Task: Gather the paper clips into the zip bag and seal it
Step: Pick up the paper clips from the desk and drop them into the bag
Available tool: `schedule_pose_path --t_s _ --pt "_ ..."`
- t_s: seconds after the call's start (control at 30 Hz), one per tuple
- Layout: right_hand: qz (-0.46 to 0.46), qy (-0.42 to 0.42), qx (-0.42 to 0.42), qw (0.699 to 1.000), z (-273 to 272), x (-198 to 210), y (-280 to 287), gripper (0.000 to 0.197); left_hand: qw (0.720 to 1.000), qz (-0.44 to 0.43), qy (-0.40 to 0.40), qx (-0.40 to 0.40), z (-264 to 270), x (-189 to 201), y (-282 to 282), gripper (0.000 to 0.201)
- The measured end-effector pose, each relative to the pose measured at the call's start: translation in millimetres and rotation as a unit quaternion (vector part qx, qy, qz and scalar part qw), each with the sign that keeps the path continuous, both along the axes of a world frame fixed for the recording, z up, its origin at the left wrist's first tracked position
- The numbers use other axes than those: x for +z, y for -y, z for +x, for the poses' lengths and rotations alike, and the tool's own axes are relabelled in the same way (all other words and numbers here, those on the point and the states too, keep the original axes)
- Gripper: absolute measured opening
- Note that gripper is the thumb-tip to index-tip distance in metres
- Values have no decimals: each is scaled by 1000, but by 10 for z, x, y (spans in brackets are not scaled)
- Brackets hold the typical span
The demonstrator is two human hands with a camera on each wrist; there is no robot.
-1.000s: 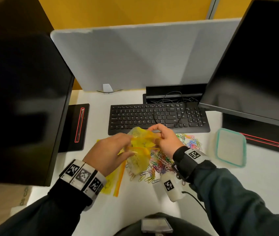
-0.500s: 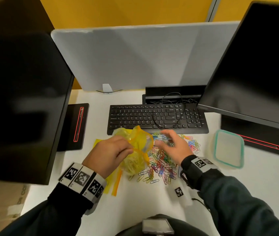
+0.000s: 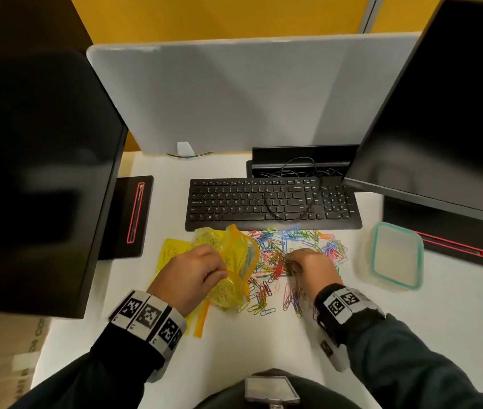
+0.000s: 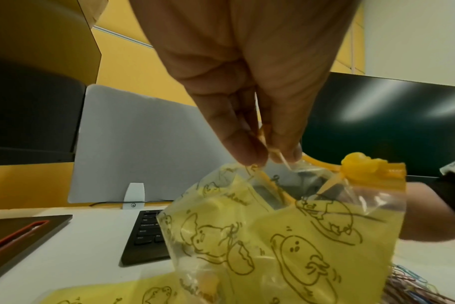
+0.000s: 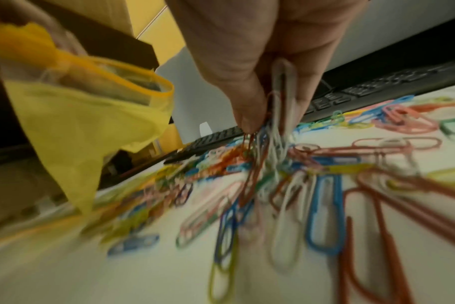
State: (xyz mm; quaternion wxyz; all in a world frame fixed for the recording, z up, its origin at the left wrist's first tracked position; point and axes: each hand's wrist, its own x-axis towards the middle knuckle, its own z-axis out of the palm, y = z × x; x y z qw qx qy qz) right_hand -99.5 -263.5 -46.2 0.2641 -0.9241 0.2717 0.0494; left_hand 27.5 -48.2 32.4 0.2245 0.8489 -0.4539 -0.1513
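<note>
A yellow zip bag (image 3: 236, 262) with cartoon prints and an orange zip strip hangs just above the desk, its mouth gaping toward the right. My left hand (image 3: 193, 274) pinches the bag (image 4: 281, 232) by its orange rim between thumb and fingers (image 4: 247, 152). Coloured paper clips (image 3: 296, 246) lie spread on the white desk (image 3: 264, 343) in front of the keyboard. My right hand (image 3: 308, 265) is down in the pile, and its thumb and fingers (image 5: 249, 115) pinch a bunch of paper clips (image 5: 275, 131). The bag's open mouth (image 5: 133, 82) is left of that hand.
A black keyboard (image 3: 272, 202) lies just behind the clips. A lidded clear container with a teal rim (image 3: 395, 256) stands to the right. More yellow bags (image 3: 172, 252) lie flat under my left hand. Two dark monitors (image 3: 37, 178) flank the desk.
My right hand left the bag's mouth, dropped down and right into the pile and closed on a bunch of clips. My left hand kept hold of the bag and lowered it slightly.
</note>
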Motion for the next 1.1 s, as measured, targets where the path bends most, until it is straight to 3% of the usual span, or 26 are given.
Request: schedule_pose_path --t_s 0.1,0.17,0.3,0.37,0.47,0.6,0.63,0.7,0.73,0.8,0.93,1.1 --pt "56 73 -115 989 -18 196 56 25 1000 -1 -3 -1 -27 26 38 23" --pt "138 142 -171 965 -12 441 18 20 1000 -5 -4 6 -38 60 67 19" --pt "310 259 -120 907 92 1028 -137 31 999 -40 -7 21 -54 132 139 18" --pt "311 251 -77 914 192 1144 -226 26 998 -58 -16 15 -68 172 191 21" --pt "230 203 -22 951 291 1139 -349 11 997 -75 -28 12 -104 192 246 28" --pt "214 286 -143 923 219 899 -80 17 996 -81 -33 26 -136 130 222 32" --pt "170 260 -172 935 177 747 89 20 996 -83 -33 27 -140 105 205 34" --pt "68 93 -184 976 64 436 400 32 996 -83 -35 29 -146 67 180 37" --pt "41 -1 -158 987 10 280 512 42 995 -84 -34 30 -147 59 179 38" --pt "36 -108 -80 990 -71 48 607 58 995 -88 -35 30 -154 68 199 36" --pt "45 -161 26 986 -217 -62 577 66 994 -101 -30 18 -152 84 232 34" --pt "4 -140 30 990 -614 -137 411 67 995 -89 -33 33 -144 97 214 31"
